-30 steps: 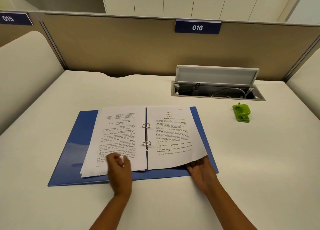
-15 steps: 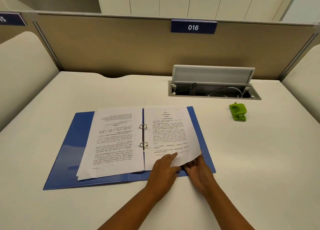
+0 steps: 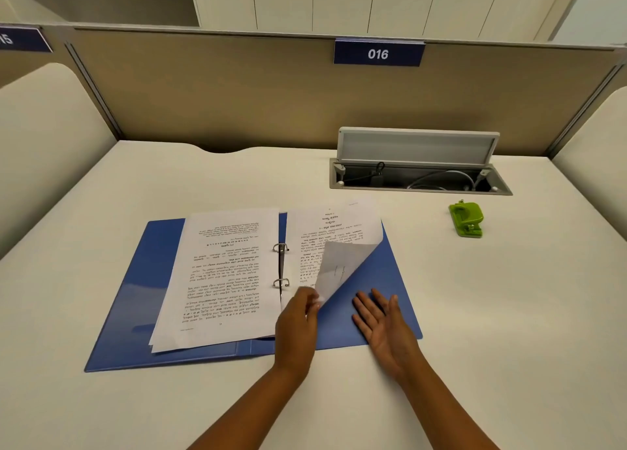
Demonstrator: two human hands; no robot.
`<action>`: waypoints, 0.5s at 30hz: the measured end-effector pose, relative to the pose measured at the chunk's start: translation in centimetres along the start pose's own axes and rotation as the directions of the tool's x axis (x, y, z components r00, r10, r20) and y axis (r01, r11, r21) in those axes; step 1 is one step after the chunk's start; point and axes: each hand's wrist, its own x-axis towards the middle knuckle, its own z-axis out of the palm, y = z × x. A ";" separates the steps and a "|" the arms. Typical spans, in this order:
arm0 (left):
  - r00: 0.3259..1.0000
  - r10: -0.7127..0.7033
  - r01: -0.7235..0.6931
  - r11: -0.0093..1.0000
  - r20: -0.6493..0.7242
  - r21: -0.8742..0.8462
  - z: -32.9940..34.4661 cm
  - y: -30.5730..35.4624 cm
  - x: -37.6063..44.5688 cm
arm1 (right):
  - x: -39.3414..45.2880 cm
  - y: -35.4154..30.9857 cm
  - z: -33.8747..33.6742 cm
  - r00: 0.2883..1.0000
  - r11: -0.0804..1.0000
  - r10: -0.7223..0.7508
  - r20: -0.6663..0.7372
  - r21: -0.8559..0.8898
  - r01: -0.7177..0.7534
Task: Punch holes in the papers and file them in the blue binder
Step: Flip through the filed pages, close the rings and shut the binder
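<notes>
The blue binder (image 3: 135,286) lies open and flat on the desk, two metal rings (image 3: 281,248) at its spine. A stack of printed papers (image 3: 224,273) rests on its left half. One printed sheet (image 3: 336,236) sits on the right half; its near right corner is curled up and folded towards the spine. My left hand (image 3: 297,327) pinches that lifted corner. My right hand (image 3: 383,327) lies flat, fingers spread, on the bare blue right cover. A green hole punch (image 3: 466,219) stands apart to the right.
An open cable tray (image 3: 420,181) with a raised grey lid is set into the desk behind the binder. A beige partition with the label 016 (image 3: 378,53) closes the back. Padded side panels (image 3: 40,144) flank the desk.
My left hand crossed from the left stack to the right sheet, took its near corner and lifted it towards the spine. My right hand let the corner go and now lies flat on the cover.
</notes>
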 end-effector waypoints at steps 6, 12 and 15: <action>0.986 -0.165 0.164 0.985 -0.008 -0.061 -0.7 1.3 1.1 | 0.1 0.1 -0.1 1.000 1.000 -0.004 -0.005 0.011 0.004; 0.969 -0.221 0.214 0.974 -0.109 -0.074 -1.2 1.0 0.9 | 0.1 0.0 -0.3 1.000 1.000 -0.004 0.006 0.026 0.004; 0.953 -0.263 0.247 0.962 -0.152 -0.116 -1.5 0.5 0.7 | 0.1 0.0 -0.5 1.000 1.000 -0.003 0.016 0.028 0.003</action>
